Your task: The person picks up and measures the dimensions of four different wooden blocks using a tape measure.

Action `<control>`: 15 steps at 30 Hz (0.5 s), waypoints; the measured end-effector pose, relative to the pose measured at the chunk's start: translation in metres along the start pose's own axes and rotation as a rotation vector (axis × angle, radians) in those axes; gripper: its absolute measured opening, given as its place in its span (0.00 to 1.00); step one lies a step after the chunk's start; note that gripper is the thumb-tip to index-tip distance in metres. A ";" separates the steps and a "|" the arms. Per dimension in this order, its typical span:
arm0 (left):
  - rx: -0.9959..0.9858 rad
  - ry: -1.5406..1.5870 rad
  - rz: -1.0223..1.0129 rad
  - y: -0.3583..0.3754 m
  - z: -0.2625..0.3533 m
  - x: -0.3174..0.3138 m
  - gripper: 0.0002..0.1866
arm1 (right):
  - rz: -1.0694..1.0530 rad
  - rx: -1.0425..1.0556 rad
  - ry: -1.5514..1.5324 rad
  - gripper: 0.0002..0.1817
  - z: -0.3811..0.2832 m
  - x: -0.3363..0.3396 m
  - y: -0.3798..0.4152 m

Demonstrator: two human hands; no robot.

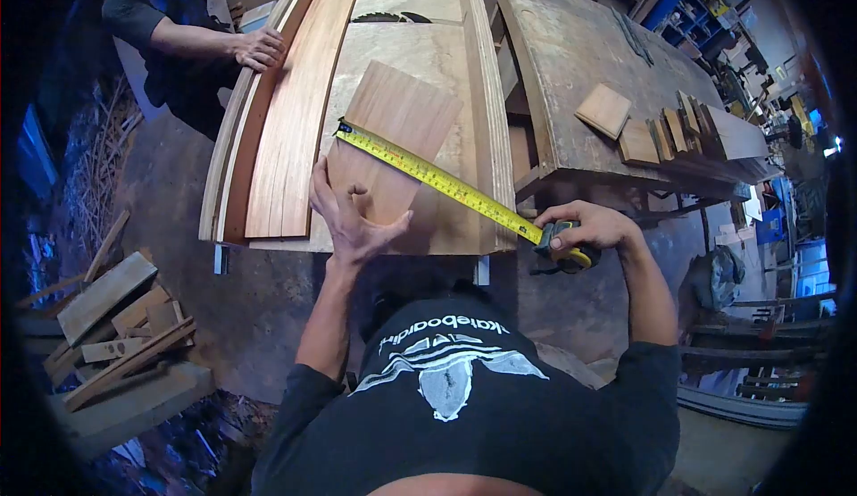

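Observation:
A square wooden board lies at a slant on the saw table. Across it runs the yellow blade of a tape measure, its hooked end near the board's left edge. My right hand is wrapped round the tape's case, off the table's front right corner. Beside the board's lower left edge is my left hand, fingers apart and curved, the thumb near the board's lower corner. Long reddish planks rest left of the board, along a wooden rail.
A co-worker's hand rests on the left rail. A toothed saw blade sticks up beyond the board. Another table at the right holds wood pieces. Offcuts are piled at the lower left.

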State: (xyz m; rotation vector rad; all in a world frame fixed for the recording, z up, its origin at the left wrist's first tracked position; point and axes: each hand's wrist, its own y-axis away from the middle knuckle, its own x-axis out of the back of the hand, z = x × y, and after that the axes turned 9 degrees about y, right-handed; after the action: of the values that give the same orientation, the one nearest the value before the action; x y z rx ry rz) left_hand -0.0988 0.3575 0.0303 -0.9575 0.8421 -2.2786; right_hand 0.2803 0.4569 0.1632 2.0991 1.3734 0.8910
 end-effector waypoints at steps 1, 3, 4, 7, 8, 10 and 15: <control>0.003 -0.003 0.000 -0.001 0.002 0.001 0.43 | -0.001 0.001 0.000 0.28 0.001 0.000 -0.001; 0.005 -0.006 -0.001 -0.001 0.004 0.002 0.43 | 0.003 0.018 0.019 0.28 0.004 0.001 -0.002; 0.013 -0.010 -0.012 -0.001 0.005 0.002 0.43 | 0.002 0.019 0.017 0.28 0.005 0.002 -0.003; 0.024 -0.004 -0.011 -0.001 0.006 0.001 0.42 | -0.009 0.033 0.040 0.28 0.004 0.003 -0.004; 0.027 0.006 0.003 -0.001 0.006 0.000 0.41 | -0.010 0.024 0.045 0.28 0.002 0.003 -0.003; 0.024 0.006 0.003 0.001 0.003 -0.001 0.41 | -0.011 0.017 0.051 0.29 0.001 0.003 -0.003; 0.027 -0.003 -0.014 0.001 0.004 0.000 0.42 | -0.005 0.042 0.063 0.30 0.001 0.004 -0.003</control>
State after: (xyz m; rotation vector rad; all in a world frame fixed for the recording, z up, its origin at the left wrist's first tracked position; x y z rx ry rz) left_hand -0.0957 0.3556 0.0314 -0.9578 0.8032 -2.2938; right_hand 0.2806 0.4614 0.1613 2.1145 1.4402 0.9420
